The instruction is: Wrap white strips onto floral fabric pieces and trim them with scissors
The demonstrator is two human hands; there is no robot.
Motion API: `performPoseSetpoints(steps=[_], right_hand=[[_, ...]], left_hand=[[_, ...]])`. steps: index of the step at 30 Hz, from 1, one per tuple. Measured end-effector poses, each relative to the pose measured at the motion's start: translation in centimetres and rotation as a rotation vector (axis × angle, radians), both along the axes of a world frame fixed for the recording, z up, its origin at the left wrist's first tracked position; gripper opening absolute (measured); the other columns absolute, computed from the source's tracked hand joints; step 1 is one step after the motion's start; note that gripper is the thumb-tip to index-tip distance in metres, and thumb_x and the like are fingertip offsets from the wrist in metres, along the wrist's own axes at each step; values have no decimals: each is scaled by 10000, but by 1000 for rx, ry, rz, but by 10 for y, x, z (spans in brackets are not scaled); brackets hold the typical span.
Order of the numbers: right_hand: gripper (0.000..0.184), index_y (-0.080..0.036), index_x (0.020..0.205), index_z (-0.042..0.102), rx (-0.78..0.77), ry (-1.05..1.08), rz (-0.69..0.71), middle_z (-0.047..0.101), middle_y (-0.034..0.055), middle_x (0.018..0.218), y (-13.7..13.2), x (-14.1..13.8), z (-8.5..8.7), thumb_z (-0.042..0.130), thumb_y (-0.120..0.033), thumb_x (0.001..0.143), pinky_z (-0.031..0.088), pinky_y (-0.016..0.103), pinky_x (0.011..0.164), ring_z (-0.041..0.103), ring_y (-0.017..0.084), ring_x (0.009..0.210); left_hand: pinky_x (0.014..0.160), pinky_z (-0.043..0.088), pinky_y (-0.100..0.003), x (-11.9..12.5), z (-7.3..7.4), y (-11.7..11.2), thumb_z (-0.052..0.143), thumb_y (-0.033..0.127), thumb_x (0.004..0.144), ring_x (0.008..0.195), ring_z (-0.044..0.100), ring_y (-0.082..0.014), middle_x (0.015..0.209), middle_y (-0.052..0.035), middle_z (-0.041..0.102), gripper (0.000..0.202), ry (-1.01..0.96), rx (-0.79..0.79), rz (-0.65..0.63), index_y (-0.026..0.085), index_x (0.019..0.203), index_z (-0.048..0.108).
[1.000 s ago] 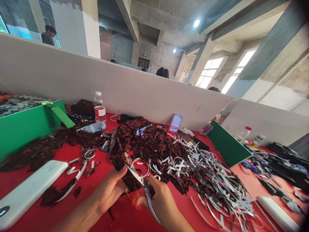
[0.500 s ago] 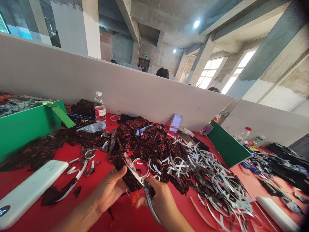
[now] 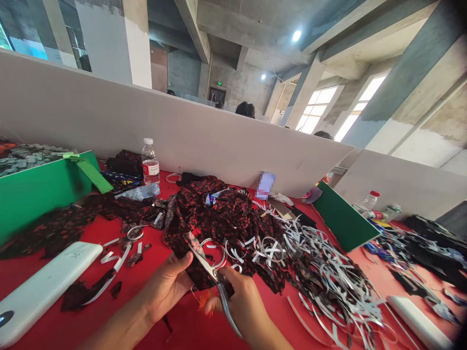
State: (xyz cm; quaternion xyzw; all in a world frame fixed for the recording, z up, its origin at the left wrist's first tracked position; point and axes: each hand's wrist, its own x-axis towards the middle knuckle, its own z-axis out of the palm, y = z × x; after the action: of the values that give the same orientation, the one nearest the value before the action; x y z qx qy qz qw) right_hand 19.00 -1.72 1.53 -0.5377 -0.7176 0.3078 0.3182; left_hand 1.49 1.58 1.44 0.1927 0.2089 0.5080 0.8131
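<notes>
My right hand [image 3: 242,296] is closed round the dark handles of a pair of scissors [image 3: 207,265], whose metal blades point up and to the left. The blades lie at the near edge of a bunched dark fabric with a red floral print [image 3: 215,214]. My left hand [image 3: 170,282] pinches that fabric's near edge between thumb and fingers, just left of the blades. Orange threads [image 3: 202,302] hang below, close to my right thumb. Curled white strips [image 3: 270,250] lie on and beside the fabric to the right.
A heap of white strips and dark scraps [image 3: 328,272] spreads across the red table at right. At left lie a white power bank [image 3: 47,291] and a green divider [image 3: 40,199]. A water bottle [image 3: 150,165] stands behind. Another green divider [image 3: 345,218] and a phone [image 3: 265,185] are farther back.
</notes>
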Motion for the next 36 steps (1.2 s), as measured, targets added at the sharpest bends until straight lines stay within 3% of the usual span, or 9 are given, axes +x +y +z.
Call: performPoseSetpoints(steps=[6,18,23,30,36], right_hand=[[396,-178,944,640,5,-33,14,514,-45,615,-1,2,-1,690,-475,688,313,185,508,371,104,541],[368,-178,881,640,-26,-24,-13,467,-60,583,-1,0,-6,705,-469,664,287,182,497,342,99,541],[359,-176,912,634,13,-2,5,493,-55,599,-2,-2,-5,699,-449,690,291,184,495,349,97,536],[390,-178,938,618,16,-9,10,504,-46,618,-3,-1,-6,689,-478,698,293,183,493,351,101,536],[395,-192,973,620,9,6,33,483,-52,616,-2,1,-6,696,-466,698,289,185,498,352,102,542]], left_hand=[[819,482,-352,3,1,-4,719,201,726,861,668,-231,809,-34,746,125,24,20,-26,179,849,706],[811,486,-363,0,5,-4,737,265,707,854,672,-242,798,-28,739,156,-5,-45,19,183,829,687],[770,499,-342,-4,2,-2,740,259,703,811,678,-226,769,-15,731,175,36,-76,85,189,850,676],[632,484,-261,-1,1,-1,757,235,685,662,647,-157,736,7,712,160,27,-57,66,190,818,680],[669,490,-262,0,-4,-1,741,222,704,686,641,-154,751,-9,710,135,-17,-43,45,172,814,679]])
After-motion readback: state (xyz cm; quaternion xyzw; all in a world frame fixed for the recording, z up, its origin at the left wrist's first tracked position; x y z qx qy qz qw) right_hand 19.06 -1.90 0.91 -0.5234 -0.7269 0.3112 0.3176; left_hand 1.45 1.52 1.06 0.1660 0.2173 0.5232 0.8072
